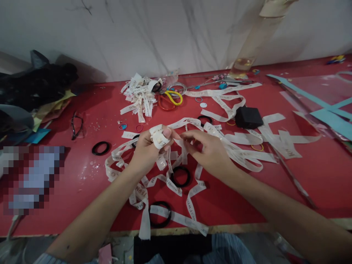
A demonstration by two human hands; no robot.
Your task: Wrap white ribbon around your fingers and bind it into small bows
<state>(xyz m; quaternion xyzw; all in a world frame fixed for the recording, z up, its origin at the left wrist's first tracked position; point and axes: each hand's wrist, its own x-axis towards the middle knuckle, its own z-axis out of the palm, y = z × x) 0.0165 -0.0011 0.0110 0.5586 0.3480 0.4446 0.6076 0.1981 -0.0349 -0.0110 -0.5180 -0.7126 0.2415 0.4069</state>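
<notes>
My left hand (148, 148) is closed around a rolled piece of white printed ribbon (158, 137), the thumb pressed on it. Close by on the right, my right hand (207, 150) pinches with thumb and fingertips at a length of ribbon that runs toward the left hand. Under and around both hands lie loose printed ribbon strips (196, 189) in curls. Among them are black rings, one (180, 176) just below the hands and another (160, 214) near the table's front edge.
A red table (233, 198) meets a white wall. A heap of ribbon pieces (140, 93) lies at the back, beside yellow-handled scissors (174, 98). A black block (249, 117) rests on ribbon at right. Glasses (77, 125) and another black ring (100, 148) are at left.
</notes>
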